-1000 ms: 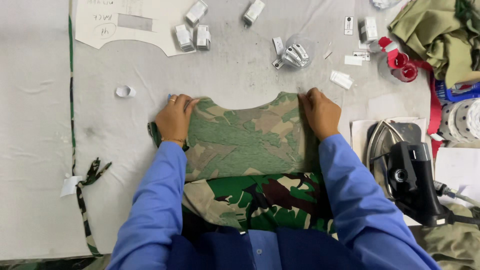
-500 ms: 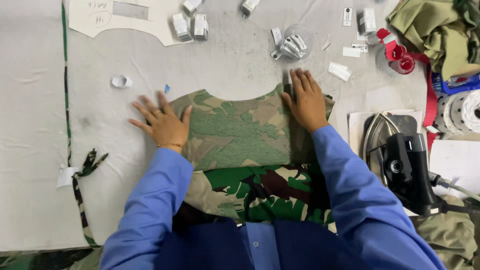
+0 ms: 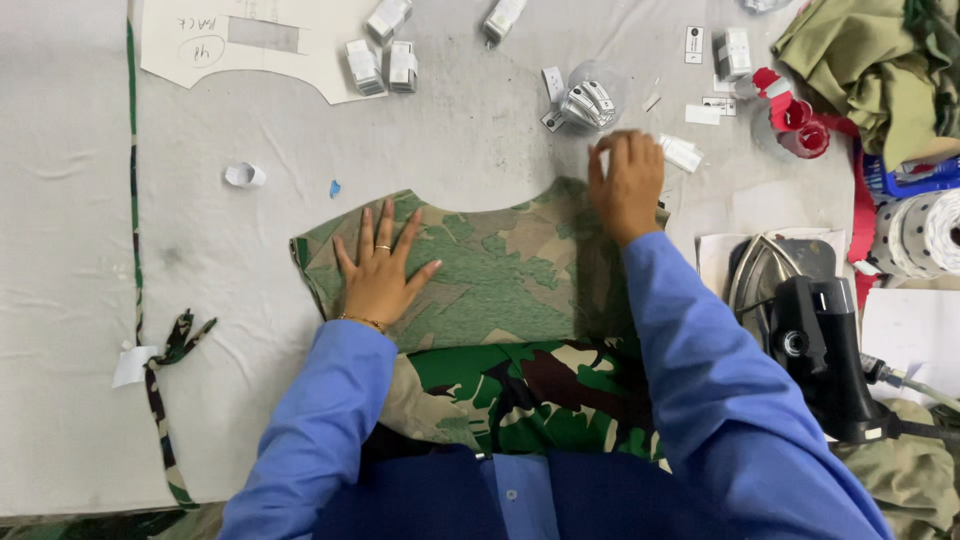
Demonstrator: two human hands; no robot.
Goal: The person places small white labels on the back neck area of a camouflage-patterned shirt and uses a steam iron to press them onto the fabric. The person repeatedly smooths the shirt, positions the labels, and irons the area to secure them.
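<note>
1. The left hand (image 3: 378, 272) lies flat on the camouflage fabric piece (image 3: 480, 270), palm down, its fingers (image 3: 366, 226) spread wide apart and gripping nothing; a ring shows on one of them.
2. The right hand (image 3: 628, 185) rests at the far right corner of the same fabric piece, its fingers (image 3: 612, 150) side by side and bent slightly down; I cannot tell whether they pinch the cloth edge.
3. The camouflage fabric piece lies pale side up on the grey worktop (image 3: 470, 130), under both hands, with a curved cut-out along the edge beyond the left fingertips.
4. A darker green camouflage cloth (image 3: 520, 390) lies beneath it, on the wrist side of both hands.
5. Just beyond the right fingertips sit a clear plastic bag of small white tags (image 3: 588, 100) and loose white labels (image 3: 684, 154).
6. Beyond the left fingertips lie a small blue chip (image 3: 335, 188) and a curled white paper scrap (image 3: 245, 175).
7. Farther off lies a paper pattern (image 3: 250, 45).
8. Outward from the right forearm stands an iron (image 3: 815, 340).
</note>
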